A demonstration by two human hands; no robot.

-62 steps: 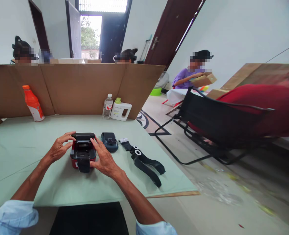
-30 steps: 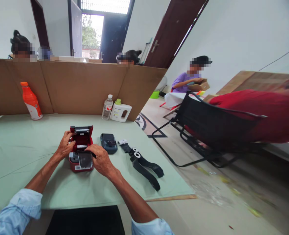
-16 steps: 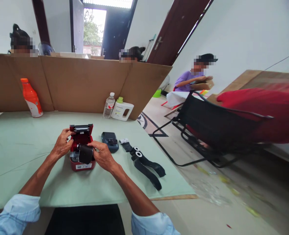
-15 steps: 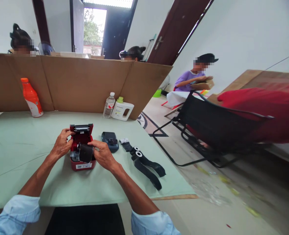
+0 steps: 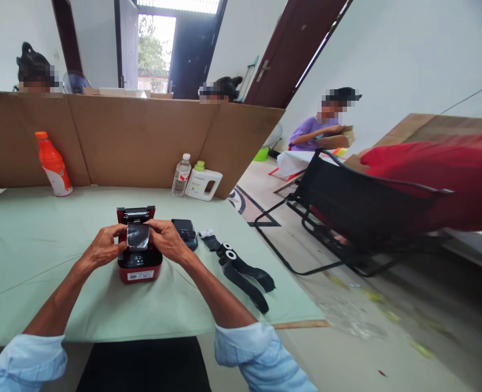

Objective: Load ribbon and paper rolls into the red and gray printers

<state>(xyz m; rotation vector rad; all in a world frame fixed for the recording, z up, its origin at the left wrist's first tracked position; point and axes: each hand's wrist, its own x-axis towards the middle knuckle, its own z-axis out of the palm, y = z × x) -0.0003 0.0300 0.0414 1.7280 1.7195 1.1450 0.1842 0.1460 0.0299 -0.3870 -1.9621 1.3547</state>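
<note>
A small red and black printer [image 5: 139, 265] stands on the pale green table [image 5: 40, 239] with its lid tipped open toward the back. Just above its open top, my left hand [image 5: 102, 246] and my right hand [image 5: 165, 238] pinch a shiny dark roll [image 5: 138, 236] from either side. Both hands have their fingers closed on the roll. A dark handheld device [image 5: 184, 230] lies right of the printer, partly behind my right hand. Black straps with white rings [image 5: 241, 267] lie further right.
An orange bottle [image 5: 53, 163], a clear water bottle [image 5: 180, 175] and a white jug [image 5: 203, 182] stand against a cardboard screen [image 5: 134, 144]. Other people sit behind the screen and at the right. A black folding chair [image 5: 355, 212] with red cloth stands beside the table.
The printer's lid has been opened. My right hand lifted the dark roll from the printer's front, and now both hands hold it higher over the open compartment.
</note>
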